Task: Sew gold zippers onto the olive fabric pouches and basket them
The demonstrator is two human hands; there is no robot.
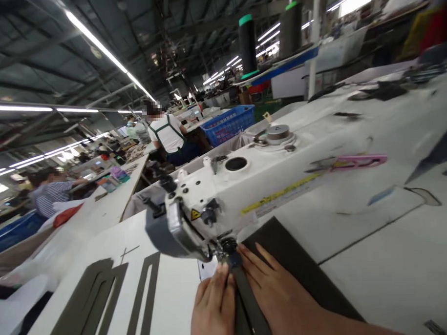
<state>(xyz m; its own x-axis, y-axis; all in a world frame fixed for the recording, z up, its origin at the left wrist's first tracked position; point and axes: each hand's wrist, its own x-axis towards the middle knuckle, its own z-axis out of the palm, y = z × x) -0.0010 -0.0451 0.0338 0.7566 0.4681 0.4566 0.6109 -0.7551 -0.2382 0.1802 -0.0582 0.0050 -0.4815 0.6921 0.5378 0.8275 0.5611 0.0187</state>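
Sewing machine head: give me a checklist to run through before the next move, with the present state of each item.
1. Left hand and right hand on either side of the dark olive strip: ok.
2. Strip's far end at the sewing machine head: ok.
3. Fingertips well clear of the head's working point: not ok; those of both hands look close to it.
4. Needle position: cannot tell; too blurred.
5. Black thread cone upright on its blue-edged stand: ok.
6. Pink-handled snips apart from both hands: ok.

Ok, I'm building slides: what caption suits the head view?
Left hand and right hand flank a dark strip at a white sewing machine.
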